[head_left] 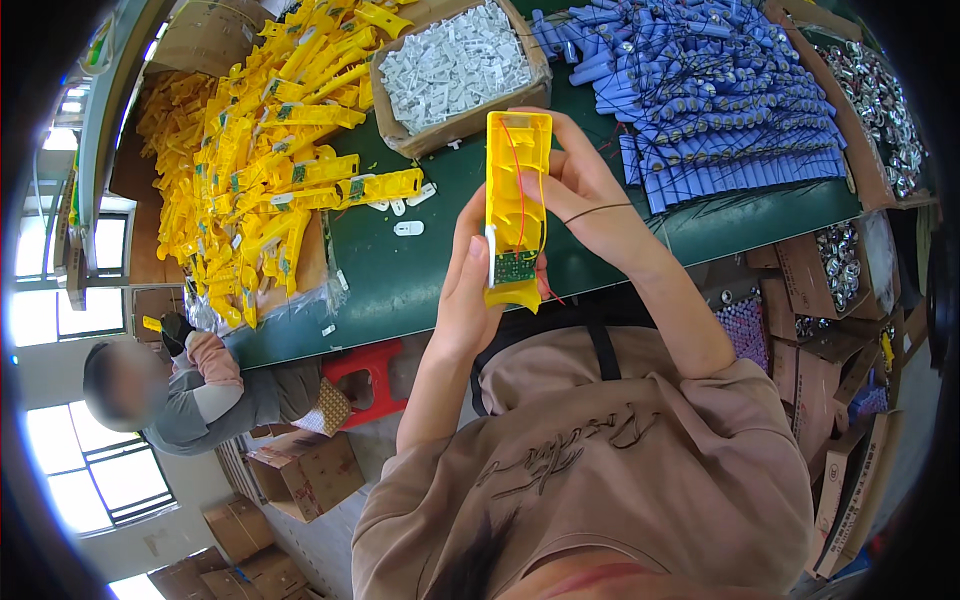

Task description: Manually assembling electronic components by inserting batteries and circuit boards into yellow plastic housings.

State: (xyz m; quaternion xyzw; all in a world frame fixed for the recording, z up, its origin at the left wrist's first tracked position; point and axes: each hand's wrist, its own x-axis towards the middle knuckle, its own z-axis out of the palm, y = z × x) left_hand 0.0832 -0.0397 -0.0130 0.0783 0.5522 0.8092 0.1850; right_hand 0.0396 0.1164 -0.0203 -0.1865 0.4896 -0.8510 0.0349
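Observation:
A long yellow plastic housing [503, 213] is held upright over the table's near edge, its hollow inside facing me. Inside its lower end sits a small green circuit board [517, 266], and a thin red wire [521, 170] runs up along the cavity. My left hand [466, 285] is closed around the lower left side, with the thumb beside a white part on that edge. My right hand [583, 185] grips the right side higher up; its index finger goes behind the top and its thumb reaches into the cavity by the wire. A loose wire end pokes out below.
Yellow housings [270, 130] are heaped at the left of the green table [440, 230]. Behind stands a carton [402, 138] of small white parts. Blue cylindrical cells [700, 100] with black wires lie at right, near a box of shiny metal parts [870, 100]. Another person [205, 390] sits left.

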